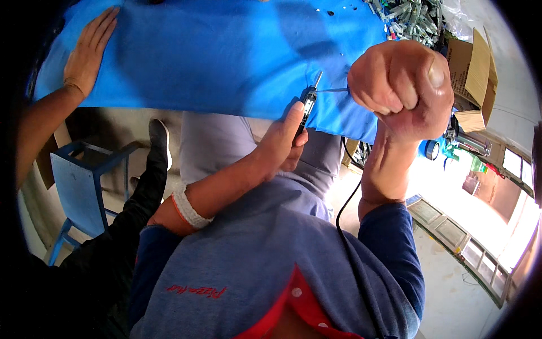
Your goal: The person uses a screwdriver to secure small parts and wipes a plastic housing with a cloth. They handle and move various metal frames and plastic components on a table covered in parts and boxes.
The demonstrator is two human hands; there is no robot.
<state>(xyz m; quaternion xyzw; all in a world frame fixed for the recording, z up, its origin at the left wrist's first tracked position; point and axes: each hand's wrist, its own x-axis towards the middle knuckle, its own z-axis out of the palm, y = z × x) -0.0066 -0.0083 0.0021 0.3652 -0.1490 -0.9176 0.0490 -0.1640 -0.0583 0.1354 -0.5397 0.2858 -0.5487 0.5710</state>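
My left hand (283, 141) grips a small black part (307, 104) with a metal tip, held at the near edge of the blue table (226, 51). My right hand (405, 85) is a closed fist around a tool whose thin metal shaft (333, 90) points left and meets the black part. The tool's handle is hidden inside the fist. A black cable (345, 226) runs down across my grey-blue shirt.
Another person's hand (89, 51) lies flat on the table's left end. A blue stool (84, 181) stands at the left by a dark trouser leg and shoe (159, 141). A heap of small parts (412, 17) and a cardboard box (474, 68) sit at the right.
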